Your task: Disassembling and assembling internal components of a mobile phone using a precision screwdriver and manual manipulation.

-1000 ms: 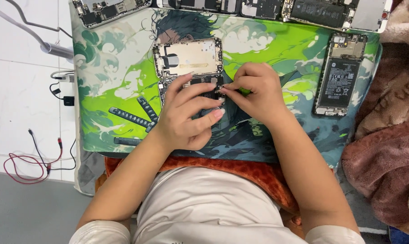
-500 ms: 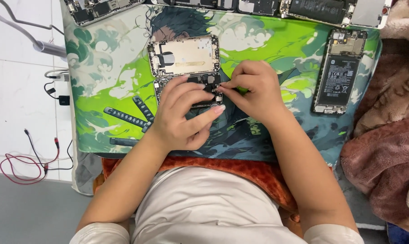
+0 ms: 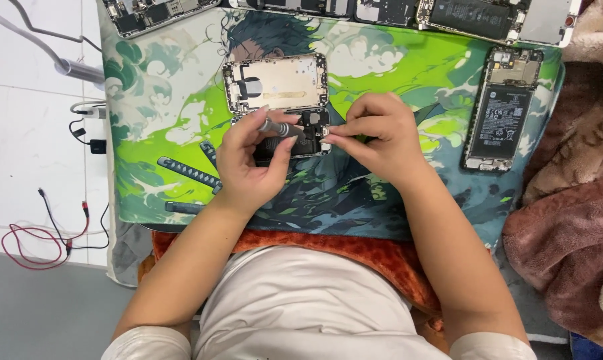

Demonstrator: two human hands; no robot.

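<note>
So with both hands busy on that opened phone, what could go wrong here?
The left hand holds a small grey screwdriver over the opened phone; a slip might scratch the exposed parts. The right hand pinches something too small to make out at the phone's edge, which could easily drop onto the busy patterned mat.

Around me: green illustrated desk mat (image 3: 408,73) at twelve; white tiled floor (image 3: 28,133) with red cable (image 3: 31,243) at nine; brown blanket (image 3: 568,227) at three.
</note>
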